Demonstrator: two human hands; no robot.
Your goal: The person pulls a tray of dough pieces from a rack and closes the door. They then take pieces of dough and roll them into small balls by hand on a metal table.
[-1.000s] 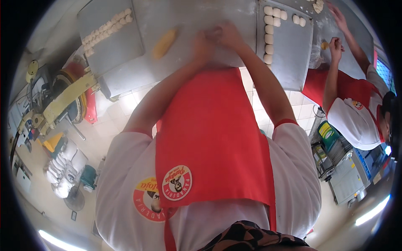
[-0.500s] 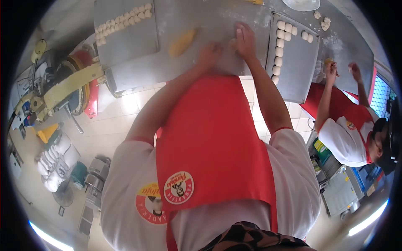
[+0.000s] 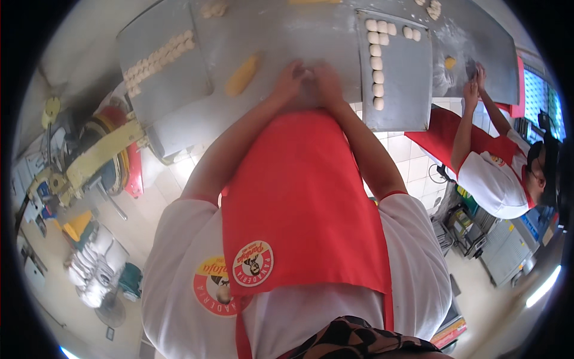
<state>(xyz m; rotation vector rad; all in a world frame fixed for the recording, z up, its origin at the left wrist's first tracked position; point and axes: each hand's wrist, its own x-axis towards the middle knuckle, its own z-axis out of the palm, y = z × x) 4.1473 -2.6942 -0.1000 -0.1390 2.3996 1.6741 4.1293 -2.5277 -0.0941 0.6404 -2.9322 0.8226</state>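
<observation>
My left hand (image 3: 290, 81) and my right hand (image 3: 326, 84) come close together low over the grey metal worktable (image 3: 287, 42), just beyond my red apron. The fingers of both curl inward and are blurred. A small pale bit (image 3: 308, 73) shows between them, perhaps dough, but most of it is hidden. Left of my left hand lies an elongated yellow piece (image 3: 243, 75) whose kind I cannot make out. To the right, a metal tray (image 3: 406, 78) carries round dough balls (image 3: 376, 63) in a column along its left side, with a few more at its far end.
Another metal tray (image 3: 170, 84) at the left holds rows of small dough pieces (image 3: 158, 57). More dough (image 3: 214, 8) lies at the far edge. On the right a co-worker's hands (image 3: 475, 84) work at the same table, near a small yellow lump (image 3: 449, 62). Machinery (image 3: 98, 149) stands at the left.
My right hand has lifted from lying flat on the table and drawn in beside my left, its fingers now curled. The view has shifted slightly. The co-worker's hands have come together.
</observation>
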